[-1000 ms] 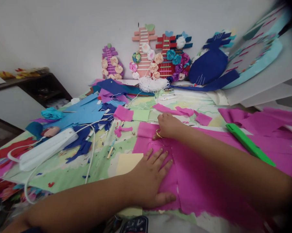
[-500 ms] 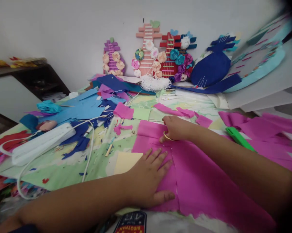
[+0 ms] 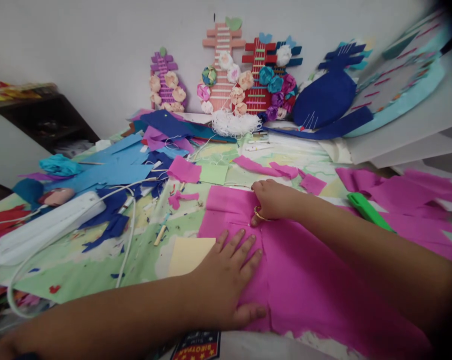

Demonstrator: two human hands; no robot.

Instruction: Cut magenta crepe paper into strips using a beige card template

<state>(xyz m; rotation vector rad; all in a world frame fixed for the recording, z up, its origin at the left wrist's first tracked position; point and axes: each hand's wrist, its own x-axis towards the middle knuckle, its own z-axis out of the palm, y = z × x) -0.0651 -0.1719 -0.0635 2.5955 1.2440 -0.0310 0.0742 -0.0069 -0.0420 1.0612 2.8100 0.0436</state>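
Observation:
A magenta sheet (image 3: 301, 270), paper or fabric, lies on the table with a dark, uneven line running down it from far to near. My left hand (image 3: 229, 277) presses flat on the sheet, left of that line, fingers spread. Near the sheet's far part, my right hand (image 3: 273, 200) is closed with its fingers curled. A gold loop shows at its thumb; I cannot tell if it is a ring or a handle, and what the fingers grip is hidden. By my left wrist lies a pale yellow paper square (image 3: 191, 252).
A green cutter (image 3: 368, 211) lies on magenta scraps (image 3: 409, 200) at right. White cable and a power strip (image 3: 49, 227) lie left, near blue scraps (image 3: 120, 165). Decorated guitar shapes (image 3: 221, 70) lean on the wall behind tangled white string (image 3: 236, 122).
The camera view has shifted slightly, so the table items sit further left and the wall pieces higher. Both hands keep nearly the same places on the magenta sheet.

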